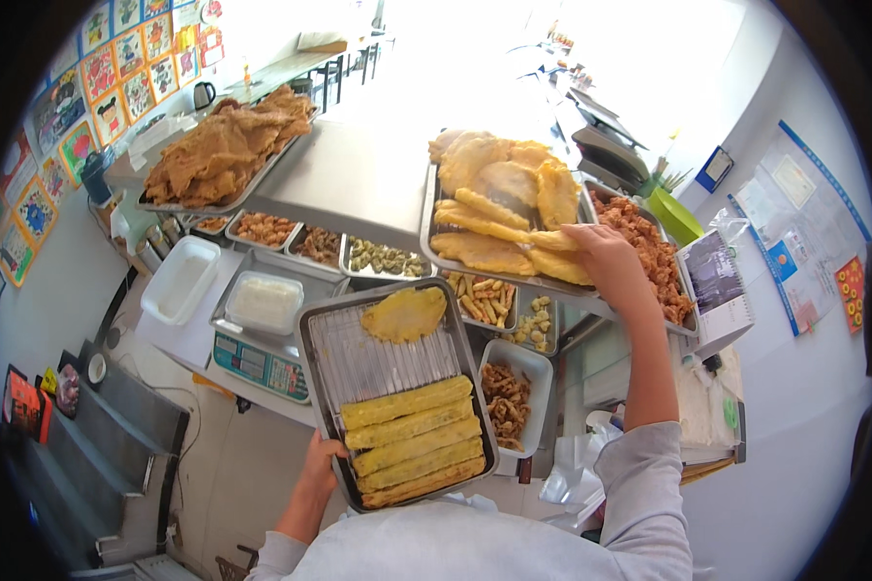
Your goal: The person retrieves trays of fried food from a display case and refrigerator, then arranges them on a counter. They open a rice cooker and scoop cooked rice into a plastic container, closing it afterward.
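My left hand (321, 465) grips the left rim of a metal tray (327, 348) with a wire rack, held tilted in front of my body. Several long yellow fried strips (414, 443) lie side by side across its lower half, and one flat battered piece (405, 315) rests near the top. At the upper right, my right hand (610, 258) reaches over a second metal tray (427, 210), its fingers around the end of a yellow battered piece (554, 240). Larger battered slabs (505, 171) are piled behind that piece. My palm hides part of the second tray's right corner.
Brown fried sheets (225, 149) fill a tray at the left. Red-brown fried chunks (639, 250) stand right of my right hand. Smaller food trays line the counter, beside a digital scale (261, 367) and a white plastic tub (182, 279). Steps (102, 443) are at lower left.
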Motion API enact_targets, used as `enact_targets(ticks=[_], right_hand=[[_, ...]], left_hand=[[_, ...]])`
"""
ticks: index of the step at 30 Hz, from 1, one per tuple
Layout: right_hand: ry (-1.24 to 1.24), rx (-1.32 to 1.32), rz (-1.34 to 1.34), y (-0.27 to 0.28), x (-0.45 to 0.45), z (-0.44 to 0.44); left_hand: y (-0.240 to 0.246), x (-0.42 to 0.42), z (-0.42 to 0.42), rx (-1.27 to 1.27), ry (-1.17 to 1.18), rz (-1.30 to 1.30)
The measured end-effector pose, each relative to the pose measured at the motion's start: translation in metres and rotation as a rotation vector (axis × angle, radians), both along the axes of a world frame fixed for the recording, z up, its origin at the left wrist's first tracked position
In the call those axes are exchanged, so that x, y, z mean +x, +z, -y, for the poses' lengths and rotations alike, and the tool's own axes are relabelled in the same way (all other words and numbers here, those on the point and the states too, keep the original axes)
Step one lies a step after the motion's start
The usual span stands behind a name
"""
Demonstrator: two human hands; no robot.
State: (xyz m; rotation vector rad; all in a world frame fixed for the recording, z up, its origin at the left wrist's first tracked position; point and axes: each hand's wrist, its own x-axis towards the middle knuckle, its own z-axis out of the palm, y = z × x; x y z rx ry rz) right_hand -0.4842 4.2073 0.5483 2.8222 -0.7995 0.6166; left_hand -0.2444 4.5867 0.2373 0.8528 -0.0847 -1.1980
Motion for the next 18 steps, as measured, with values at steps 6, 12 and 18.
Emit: enact_targets(ticks=[6,12,18], right_hand=[[0.153,0.097,0.241,-0.019,0.019,-0.074],[0.373,0.259,-0.156,-0.124,0.078,-0.124],[0.218,-0.026,-0.306,-0.154,0.123,-0.090]], left_hand=[[0.000,0.001,-0.005,0.029,0.023,-0.025],[0.003,0.003,0.002,0.040,-0.026,-0.063],[-0.001,0.003,0.005,-0.008,-0.091,0.005]])
